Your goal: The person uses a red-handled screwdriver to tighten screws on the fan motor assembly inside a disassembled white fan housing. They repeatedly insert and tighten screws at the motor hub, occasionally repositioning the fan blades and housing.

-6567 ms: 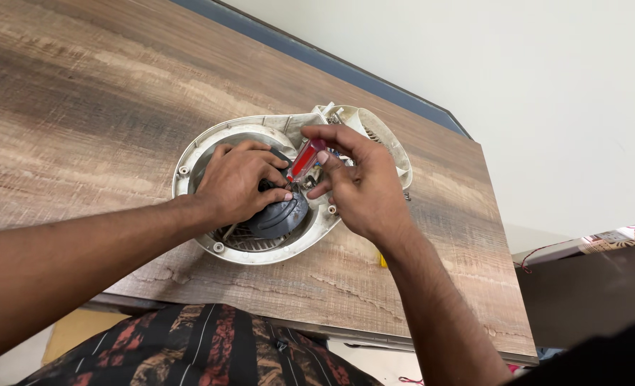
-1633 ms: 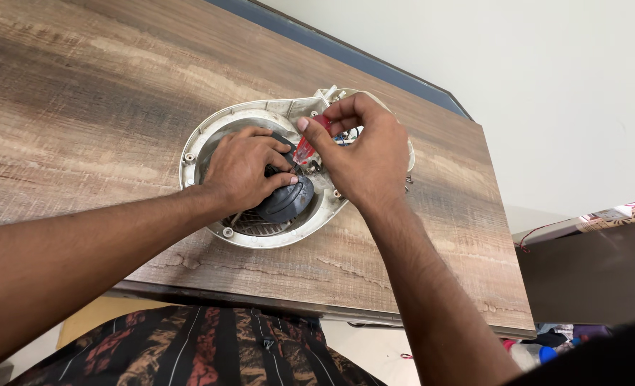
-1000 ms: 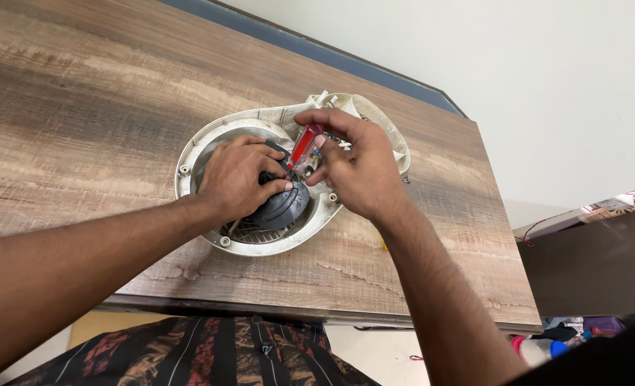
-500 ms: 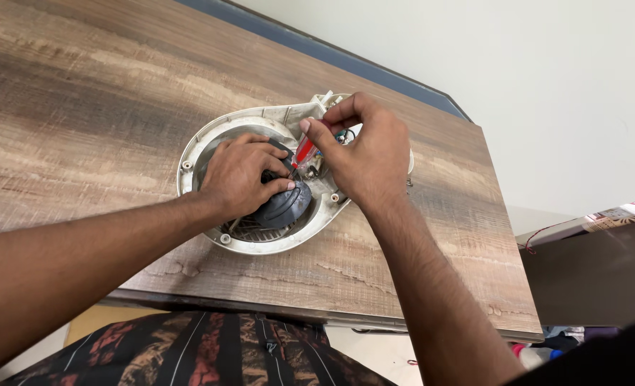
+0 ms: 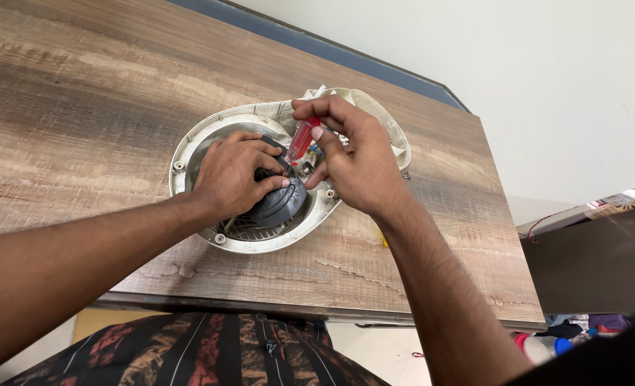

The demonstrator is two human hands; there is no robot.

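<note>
A round off-white fan housing (image 5: 197, 136) lies flat on the wooden table (image 5: 81, 93). My left hand (image 5: 235, 175) rests on the dark grey motor (image 5: 282, 204) in its middle and grips it. My right hand (image 5: 353, 157) holds a small screwdriver with a clear red handle (image 5: 301, 139), its tip pointing down into the housing beside the motor. Small wires and parts near the tip are mostly hidden by my fingers.
The table's front edge (image 5: 317, 311) runs close to my body; its right end (image 5: 514, 264) drops off beside a dark surface (image 5: 603, 257). A white wall (image 5: 532, 71) stands behind the table. A bottle (image 5: 543, 348) and clutter lie on the floor at lower right.
My right hand has shifted slightly around the screwdriver, turning it, while my left hand has stayed on the motor. The housing has not moved on the table.
</note>
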